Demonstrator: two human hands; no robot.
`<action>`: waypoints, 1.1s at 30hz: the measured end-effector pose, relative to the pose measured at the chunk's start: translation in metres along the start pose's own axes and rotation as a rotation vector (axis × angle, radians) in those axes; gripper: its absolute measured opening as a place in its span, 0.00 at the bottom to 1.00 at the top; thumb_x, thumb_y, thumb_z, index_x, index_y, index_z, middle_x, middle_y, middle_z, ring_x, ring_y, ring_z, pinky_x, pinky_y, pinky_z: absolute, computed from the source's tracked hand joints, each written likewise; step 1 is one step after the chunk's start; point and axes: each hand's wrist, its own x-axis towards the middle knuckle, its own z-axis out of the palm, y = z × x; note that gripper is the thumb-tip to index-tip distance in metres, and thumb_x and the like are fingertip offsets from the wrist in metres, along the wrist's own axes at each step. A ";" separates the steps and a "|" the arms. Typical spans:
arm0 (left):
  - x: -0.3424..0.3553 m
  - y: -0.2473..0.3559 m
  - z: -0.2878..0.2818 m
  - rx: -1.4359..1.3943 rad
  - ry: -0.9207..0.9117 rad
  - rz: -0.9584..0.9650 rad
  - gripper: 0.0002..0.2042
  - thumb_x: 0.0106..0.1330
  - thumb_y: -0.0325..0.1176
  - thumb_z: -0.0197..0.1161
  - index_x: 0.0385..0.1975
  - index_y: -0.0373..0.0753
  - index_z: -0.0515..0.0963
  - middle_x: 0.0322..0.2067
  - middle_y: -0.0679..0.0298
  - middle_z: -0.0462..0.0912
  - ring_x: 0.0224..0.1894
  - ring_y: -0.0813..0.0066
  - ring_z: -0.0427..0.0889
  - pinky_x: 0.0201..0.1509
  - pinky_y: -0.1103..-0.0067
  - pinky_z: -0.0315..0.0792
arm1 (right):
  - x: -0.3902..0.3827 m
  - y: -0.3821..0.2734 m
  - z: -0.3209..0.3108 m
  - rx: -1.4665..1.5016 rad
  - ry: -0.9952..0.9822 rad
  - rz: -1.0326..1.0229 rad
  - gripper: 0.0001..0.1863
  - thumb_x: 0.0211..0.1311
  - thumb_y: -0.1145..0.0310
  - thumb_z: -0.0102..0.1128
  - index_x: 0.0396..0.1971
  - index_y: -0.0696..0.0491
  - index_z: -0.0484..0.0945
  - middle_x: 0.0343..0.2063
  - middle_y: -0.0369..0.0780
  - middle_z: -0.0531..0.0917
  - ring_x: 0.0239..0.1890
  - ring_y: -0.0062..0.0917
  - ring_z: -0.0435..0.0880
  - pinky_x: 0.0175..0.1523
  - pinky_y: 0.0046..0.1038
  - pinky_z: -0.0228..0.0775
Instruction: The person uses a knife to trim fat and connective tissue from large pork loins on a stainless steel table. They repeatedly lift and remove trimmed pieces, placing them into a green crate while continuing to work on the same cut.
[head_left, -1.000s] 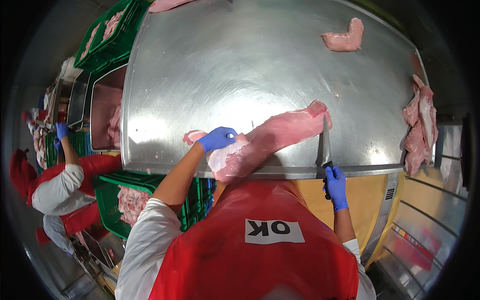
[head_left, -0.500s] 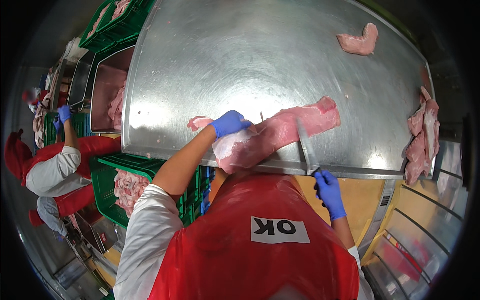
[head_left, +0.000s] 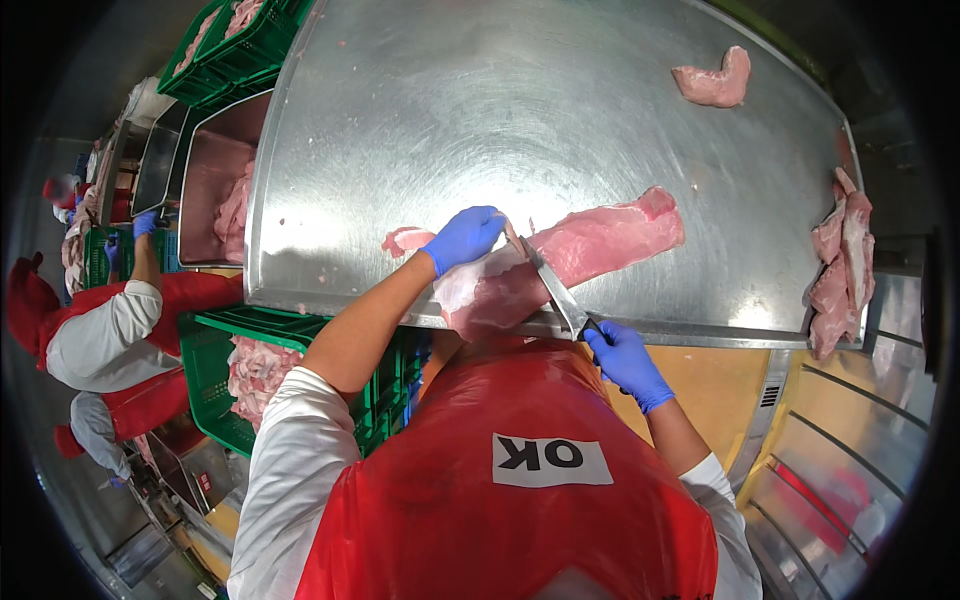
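A long pink slab of raw meat (head_left: pixel 610 243) lies slantwise on the steel table (head_left: pixel 450 120), its near end at the table's front edge. In a blue glove, my left hand (head_left: pixel 466 239) pinches a thin strip of meat (head_left: pixel 513 236), lifted off the slab's upper side. My right hand (head_left: pixel 628 366), also gloved, is closed round the dark handle of a knife (head_left: pixel 560 291). The blade crosses the middle of the slab, its tip close to the strip. A small meat scrap (head_left: pixel 405 240) sits left of my left hand.
One curved meat piece (head_left: pixel 715 78) lies at the far right, and more meat (head_left: pixel 842 265) at the right edge. To the left stand a steel tub (head_left: pixel 212 175) and green crates (head_left: pixel 215 380) with meat. A co-worker (head_left: pixel 130 310) in red and white works at the left.
The knife has moved left along the slab, from near its right part to beside my left hand. My left hand has risen slightly, pulling up a strip.
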 end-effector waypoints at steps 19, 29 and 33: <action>-0.022 -0.002 -0.013 0.020 0.061 0.232 0.18 0.79 0.41 0.52 0.42 0.33 0.83 0.34 0.46 0.84 0.36 0.51 0.83 0.47 0.65 0.76 | 0.009 0.030 0.093 0.180 0.178 -0.059 0.17 0.78 0.58 0.61 0.46 0.58 0.84 0.24 0.35 0.80 0.21 0.17 0.74 0.28 0.27 0.70; -0.022 0.013 -0.020 0.082 0.012 0.250 0.18 0.79 0.42 0.51 0.44 0.35 0.84 0.37 0.45 0.86 0.40 0.45 0.84 0.49 0.63 0.77 | -0.009 0.040 0.105 -0.018 0.274 -0.133 0.18 0.76 0.58 0.61 0.44 0.61 0.83 0.27 0.44 0.84 0.29 0.28 0.82 0.40 0.35 0.75; -0.013 0.027 -0.024 0.153 -0.041 0.258 0.20 0.78 0.45 0.49 0.42 0.37 0.84 0.37 0.44 0.86 0.41 0.42 0.84 0.49 0.59 0.77 | 0.015 0.001 0.096 -0.071 0.263 -0.098 0.19 0.77 0.55 0.58 0.43 0.59 0.83 0.23 0.41 0.82 0.25 0.27 0.81 0.33 0.34 0.73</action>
